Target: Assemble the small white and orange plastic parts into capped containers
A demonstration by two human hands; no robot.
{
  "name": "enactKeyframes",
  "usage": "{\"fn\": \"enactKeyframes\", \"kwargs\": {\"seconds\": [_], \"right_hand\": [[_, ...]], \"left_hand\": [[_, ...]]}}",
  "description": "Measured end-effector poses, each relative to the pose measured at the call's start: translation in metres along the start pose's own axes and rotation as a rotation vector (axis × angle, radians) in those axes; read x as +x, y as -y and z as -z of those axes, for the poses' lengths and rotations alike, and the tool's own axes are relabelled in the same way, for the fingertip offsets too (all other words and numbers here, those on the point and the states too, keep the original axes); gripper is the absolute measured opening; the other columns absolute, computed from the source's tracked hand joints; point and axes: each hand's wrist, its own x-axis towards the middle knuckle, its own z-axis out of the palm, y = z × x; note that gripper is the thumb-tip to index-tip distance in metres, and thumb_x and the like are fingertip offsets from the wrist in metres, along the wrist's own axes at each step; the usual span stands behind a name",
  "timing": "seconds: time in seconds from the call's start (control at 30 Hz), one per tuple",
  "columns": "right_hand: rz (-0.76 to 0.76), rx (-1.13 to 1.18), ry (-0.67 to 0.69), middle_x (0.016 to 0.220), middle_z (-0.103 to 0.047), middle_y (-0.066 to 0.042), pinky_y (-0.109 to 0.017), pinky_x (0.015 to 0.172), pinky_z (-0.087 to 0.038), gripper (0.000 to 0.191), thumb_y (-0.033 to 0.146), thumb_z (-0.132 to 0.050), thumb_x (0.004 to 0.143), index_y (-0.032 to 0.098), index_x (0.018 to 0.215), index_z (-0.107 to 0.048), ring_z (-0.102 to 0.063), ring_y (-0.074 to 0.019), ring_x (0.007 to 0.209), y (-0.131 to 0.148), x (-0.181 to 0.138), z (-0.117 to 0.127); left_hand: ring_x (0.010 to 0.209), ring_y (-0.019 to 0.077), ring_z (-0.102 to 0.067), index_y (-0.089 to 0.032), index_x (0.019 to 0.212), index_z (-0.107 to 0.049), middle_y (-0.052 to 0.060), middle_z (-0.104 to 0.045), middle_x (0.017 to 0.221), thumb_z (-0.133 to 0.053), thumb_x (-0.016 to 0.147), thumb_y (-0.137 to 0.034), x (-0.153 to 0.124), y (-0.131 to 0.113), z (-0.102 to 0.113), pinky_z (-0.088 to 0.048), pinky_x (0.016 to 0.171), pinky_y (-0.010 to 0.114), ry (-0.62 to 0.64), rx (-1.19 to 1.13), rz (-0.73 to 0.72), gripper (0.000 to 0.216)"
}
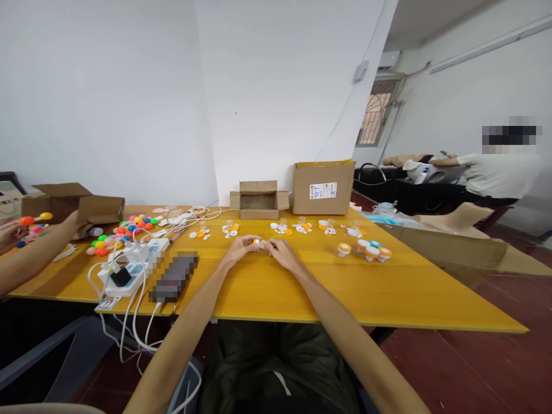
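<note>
The left hand [238, 248] and the right hand [281, 252] are meeting over the yellow bench [388, 299], in front of the small open cardboard box [259, 199] on the person's side of it. Their fingers [248, 241] are closing in together and pinching a small white and orange piece [257, 242] between the two hands. The piece is too small to make out further.

A row of white and orange parts [280, 229] is lying between that box and the hands and spreading out to both sides. Four capped jars [364, 248] are standing to the right of the box, nearer the person. A larger closed carton [323, 187] is sitting just beside the box on its right. Left of the box, colourful balls [125, 230] are lying in a heap, and a white power strip [125, 277] is trailing its cables nearer the person. Far left of the box, a co-worker's forearm [34, 256] is resting at the bench's edge.
</note>
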Motion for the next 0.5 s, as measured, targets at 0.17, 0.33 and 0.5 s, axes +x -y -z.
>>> {"fn": "enactKeyframes", "kwargs": {"seconds": [0.17,0.33,0.5], "right_hand": [[0.032,0.055,-0.027,0.059,-0.063,0.001,-0.027,0.057,-0.04,0.033,0.051,-0.054,0.086,0.024,0.068,-0.057,-0.058,-0.0166,0.059,-0.002,0.0002,-0.0034],[0.059,0.166,-0.069,0.072,-0.066,0.001,-0.028,0.062,-0.046,0.022,0.045,-0.061,0.08,0.024,0.077,-0.056,-0.059,-0.0168,0.065,-0.0002,-0.0003,-0.0067],[0.131,0.216,-0.09,0.083,-0.065,0.001,-0.03,0.069,-0.049,0.018,0.033,-0.066,0.074,0.024,0.083,-0.054,-0.06,-0.0167,0.072,0.0015,-0.001,-0.0067]], "left_hand": [[0.082,0.0177,-0.069,-0.017,0.099,-0.073,0.007,-0.075,0.096,-0.087,0.061,-0.041,0.0013,0.0025,-0.0004,-0.054,0.087,0.034,-0.025,0.01,0.0,0.047],[0.074,0.016,-0.069,-0.015,0.096,-0.073,0.006,-0.075,0.091,-0.084,0.065,-0.045,0.0026,0.0017,-0.0014,-0.056,0.082,0.033,-0.03,-0.001,0.025,0.045],[0.062,0.0127,-0.066,-0.014,0.083,-0.071,0.003,-0.071,0.075,-0.079,0.068,-0.054,0.0019,-0.0009,-0.004,-0.056,0.073,0.028,-0.015,-0.006,0.043,0.044]]}}
